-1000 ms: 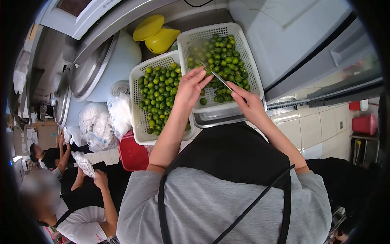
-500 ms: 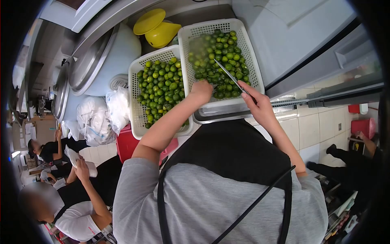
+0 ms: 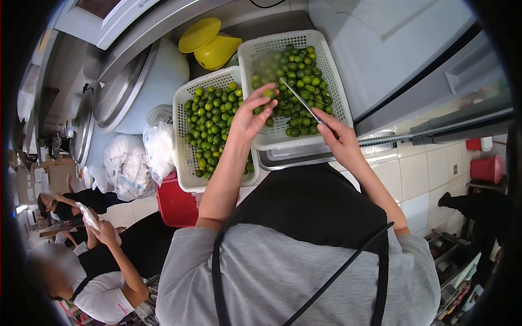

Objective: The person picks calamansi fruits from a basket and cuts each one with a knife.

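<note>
In the head view, my left hand (image 3: 251, 117) is raised over the left side of the right-hand white basket (image 3: 341, 106). Its thumb and fingers are closed on a small green lime (image 3: 269, 94). My right hand (image 3: 340, 138) grips a knife (image 3: 300, 100) by the handle, low at the basket's right side. The blade slants up and left over the limes (image 3: 305, 80), its tip close to the held lime. Beside it stands a second white basket (image 3: 181, 157), also full of small limes, partly covered by my left forearm.
A yellow container (image 3: 216, 50) stands behind the baskets. Left are a large lidded drum (image 3: 168, 73), plastic bags (image 3: 128, 165) and a red bin (image 3: 176, 206). A metal tray (image 3: 293, 162) lies under the right basket. Other people (image 3: 103, 285) work at left.
My left hand has come up and left from the basket's near edge, and a lime now shows in its fingers. My right hand and the knife have shifted slightly left and down.
</note>
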{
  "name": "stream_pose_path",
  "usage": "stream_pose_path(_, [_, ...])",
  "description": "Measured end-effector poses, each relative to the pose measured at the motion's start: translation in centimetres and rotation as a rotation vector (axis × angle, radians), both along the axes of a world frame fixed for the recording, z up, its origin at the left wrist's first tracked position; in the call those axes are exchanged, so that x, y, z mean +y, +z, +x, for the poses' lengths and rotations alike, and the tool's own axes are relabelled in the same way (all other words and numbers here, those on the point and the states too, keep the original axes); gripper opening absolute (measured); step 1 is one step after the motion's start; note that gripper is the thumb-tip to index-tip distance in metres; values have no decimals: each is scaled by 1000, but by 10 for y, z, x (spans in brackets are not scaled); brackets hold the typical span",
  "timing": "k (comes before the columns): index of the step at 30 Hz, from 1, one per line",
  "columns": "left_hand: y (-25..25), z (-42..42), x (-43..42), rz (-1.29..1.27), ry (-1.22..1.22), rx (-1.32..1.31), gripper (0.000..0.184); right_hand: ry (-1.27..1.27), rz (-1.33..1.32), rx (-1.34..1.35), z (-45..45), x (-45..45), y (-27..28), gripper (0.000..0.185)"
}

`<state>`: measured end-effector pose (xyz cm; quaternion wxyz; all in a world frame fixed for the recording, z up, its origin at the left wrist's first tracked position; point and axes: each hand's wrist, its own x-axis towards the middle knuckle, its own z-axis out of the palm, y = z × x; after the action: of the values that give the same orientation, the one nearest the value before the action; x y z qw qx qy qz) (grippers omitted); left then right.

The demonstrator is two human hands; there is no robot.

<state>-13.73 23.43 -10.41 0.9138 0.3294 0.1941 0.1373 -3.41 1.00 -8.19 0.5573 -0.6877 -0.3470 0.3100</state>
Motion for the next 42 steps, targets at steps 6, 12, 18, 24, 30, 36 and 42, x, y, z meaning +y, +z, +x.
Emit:
stream_pose_path(6, [23, -2, -16, 319, 172, 71, 30, 37, 84, -73, -6, 10, 3, 33])
stream_pose_path(12, [23, 0, -18, 447, 231, 44, 22, 62, 92, -175, -11, 11, 2, 33])
stream_pose_path(18, [21, 5, -21, 523, 247, 65, 20, 35, 136, -216, -10, 14, -6, 33])
stream_pose_path(24, [19, 8, -32, 507, 207, 60, 22, -17, 177, -311, -6, 32, -11, 33])
stream_pose_path(30, [4, 6, -45, 623, 112, 167, 31, -78, 36, -211, 9, 29, -6, 34])
stream_pose_path(36, [15, 4, -20, 490, 293, 56, 25, 33, 109, -155, -11, 8, -1, 34])
stream_pose_path(42, [13, 6, -25, 558, 304, 119, 23, 28, 18, -180, -11, 9, -3, 33])
